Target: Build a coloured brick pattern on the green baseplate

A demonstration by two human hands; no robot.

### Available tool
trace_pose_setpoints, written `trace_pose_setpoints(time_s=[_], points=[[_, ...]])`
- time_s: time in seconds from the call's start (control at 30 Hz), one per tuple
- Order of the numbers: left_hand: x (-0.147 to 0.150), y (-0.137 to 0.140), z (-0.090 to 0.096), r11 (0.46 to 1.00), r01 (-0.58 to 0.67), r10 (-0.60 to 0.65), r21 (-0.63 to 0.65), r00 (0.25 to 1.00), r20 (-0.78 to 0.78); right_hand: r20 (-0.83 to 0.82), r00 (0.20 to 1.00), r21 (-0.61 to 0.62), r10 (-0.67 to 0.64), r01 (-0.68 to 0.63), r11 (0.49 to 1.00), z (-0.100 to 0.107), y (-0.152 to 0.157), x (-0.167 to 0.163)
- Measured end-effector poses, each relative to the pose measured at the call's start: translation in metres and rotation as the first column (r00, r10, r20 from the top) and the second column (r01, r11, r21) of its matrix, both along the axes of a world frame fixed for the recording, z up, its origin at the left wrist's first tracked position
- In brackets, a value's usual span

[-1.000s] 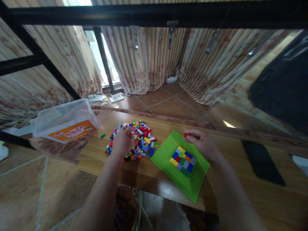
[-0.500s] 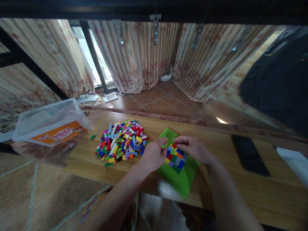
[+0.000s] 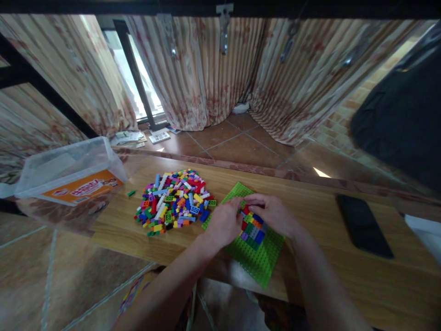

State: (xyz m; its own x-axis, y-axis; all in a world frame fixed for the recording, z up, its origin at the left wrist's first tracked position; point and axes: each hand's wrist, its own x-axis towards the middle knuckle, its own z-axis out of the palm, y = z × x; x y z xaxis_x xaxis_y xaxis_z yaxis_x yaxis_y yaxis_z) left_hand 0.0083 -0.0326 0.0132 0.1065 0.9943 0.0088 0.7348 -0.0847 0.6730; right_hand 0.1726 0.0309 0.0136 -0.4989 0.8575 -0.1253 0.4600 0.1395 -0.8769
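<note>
A green studded baseplate (image 3: 260, 266) lies at an angle on the wooden table, with a block of mixed-colour toy bricks (image 3: 254, 230) built up on its middle. My left hand (image 3: 225, 221) bends over the plate's left side, fingers closed near the far-left edge of the built bricks; anything in its fingertips is hidden. From the right, my right hand (image 3: 274, 212) reaches in, its fingers pinched on a red brick (image 3: 245, 209) at the far edge of the block. Both hands' fingertips nearly meet there.
Left of the plate spreads a heap of loose bricks (image 3: 175, 200), with one green brick (image 3: 131, 193) apart from it. A clear plastic bin (image 3: 117, 158) with an orange label stands at the table's left end. At the right lies a black phone (image 3: 363, 225) near white paper (image 3: 422, 232).
My left hand has moved slightly right and closer to my right hand, now covering the left side of the built bricks. The whole view has shifted a little.
</note>
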Motion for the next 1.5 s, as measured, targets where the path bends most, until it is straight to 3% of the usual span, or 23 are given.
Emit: trace_pose_setpoints(time_s=[0.27,0.53,0.93,1.33,1.5], points=[[0.004,-0.004,0.001,1.000,-0.026,0.026,0.004,1.000,-0.009,0.073,0.993,0.034,-0.094,0.092,0.995,-0.002,0.000,-0.002],[0.006,-0.003,0.001,0.995,-0.090,0.090,-0.034,0.996,0.005,0.035,0.988,0.022,-0.151,0.150,0.988,-0.004,0.002,-0.005],[0.010,0.002,-0.004,0.978,-0.202,0.206,-0.048,0.975,0.084,0.102,0.986,0.097,-0.131,0.122,0.988,-0.008,0.006,-0.005],[0.006,0.004,-0.005,0.981,-0.192,0.193,-0.028,0.980,0.041,0.142,0.980,0.171,-0.139,0.114,0.979,-0.005,0.000,-0.007],[0.003,0.006,-0.004,0.986,-0.167,0.168,-0.024,0.985,0.026,0.002,0.985,0.026,-0.175,0.175,0.984,-0.014,0.003,0.003]])
